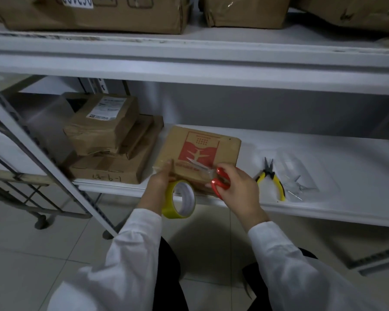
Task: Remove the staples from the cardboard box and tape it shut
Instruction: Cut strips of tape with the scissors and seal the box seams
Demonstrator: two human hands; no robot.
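Note:
A flat cardboard box (225, 149) with a red airplane print lies on the white lower shelf (323, 205), near its front edge. My left hand (160, 182) holds a yellow tape roll (180, 199) at the box's near left corner, with a strip of clear tape pulled out across the box. My right hand (238, 187) grips red-handled scissors (213, 176), whose blades point left over the box toward the stretched tape. Yellow-handled pliers (272, 178) lie on the shelf to the right of the box.
A clear plastic tray (301, 176) with small metal bits sits right of the pliers. Stacked brown parcels (112, 140) stand left of the box. More cartons (94, 12) fill the upper shelf. A metal cart (20, 189) stands on the tiled floor at left.

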